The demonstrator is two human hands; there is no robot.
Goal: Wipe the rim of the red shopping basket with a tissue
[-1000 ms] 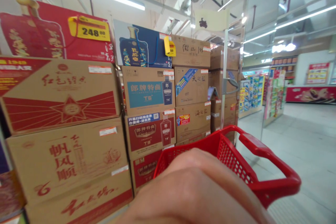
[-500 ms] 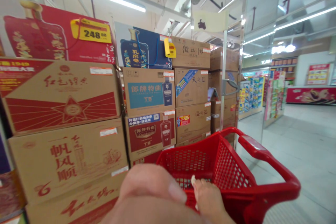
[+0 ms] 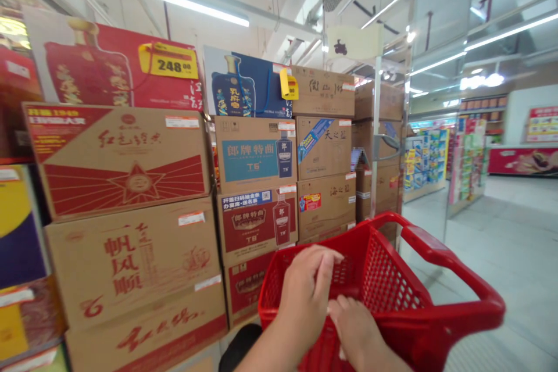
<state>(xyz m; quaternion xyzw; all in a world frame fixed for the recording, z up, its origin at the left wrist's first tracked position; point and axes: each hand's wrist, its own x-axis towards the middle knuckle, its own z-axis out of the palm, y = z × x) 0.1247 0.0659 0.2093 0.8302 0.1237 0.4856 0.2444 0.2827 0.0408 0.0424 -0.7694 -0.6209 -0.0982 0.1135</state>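
Both hands are meeting over the red basket [image 3: 392, 279], which is standing just beside the stacked cardboard boxes [image 3: 131, 209], low at the right of the view. The left hand [image 3: 307, 285] is curling its fingers down over the near rim, and the right hand [image 3: 355, 325] is lying touching it, fingers bent. Whether they are pinching something small between them, I cannot tell. A yellow price tag [image 3: 170, 61] is hanging above

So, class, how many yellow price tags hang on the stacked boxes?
2: one yellow tag on the red gift box, one beside the blue gift box; others may be hidden.
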